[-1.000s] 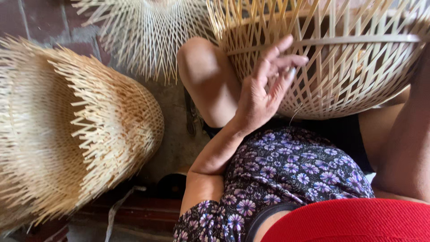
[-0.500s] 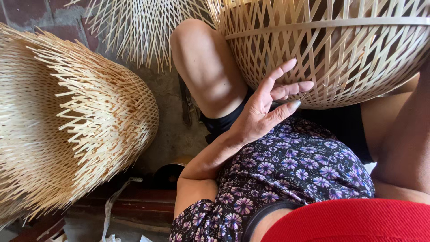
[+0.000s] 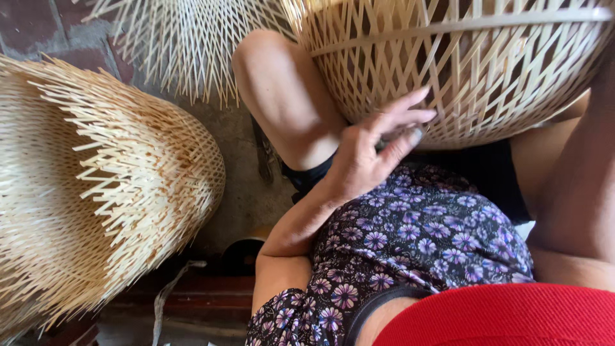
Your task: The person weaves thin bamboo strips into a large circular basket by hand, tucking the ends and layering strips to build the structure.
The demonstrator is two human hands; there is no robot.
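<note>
A round basket (image 3: 487,70) of open-woven pale bamboo strips rests on my lap, with a flat hoop strip across its wall. My left hand (image 3: 371,150) lies against its lower left side, fingers spread, the fingertips touching the weave and nothing in the palm. My bare left knee (image 3: 275,90) is bent up beside the basket. My right forearm (image 3: 576,186) rises along the right edge toward the basket, and its hand is out of sight. I wear a purple flowered garment (image 3: 416,237) with a red one (image 3: 512,317) over it.
A large unfinished bamboo basket (image 3: 96,205) with bristling loose strip ends lies at the left. Another one (image 3: 192,45) fans out at the top. Brick paving (image 3: 38,25) and grey concrete floor (image 3: 237,186) show between them. A dark object (image 3: 243,253) lies by my elbow.
My left hand has slid down the basket's wall from its side to its lower edge, fingers staying spread. The view has shifted so the basket sits higher in it.
</note>
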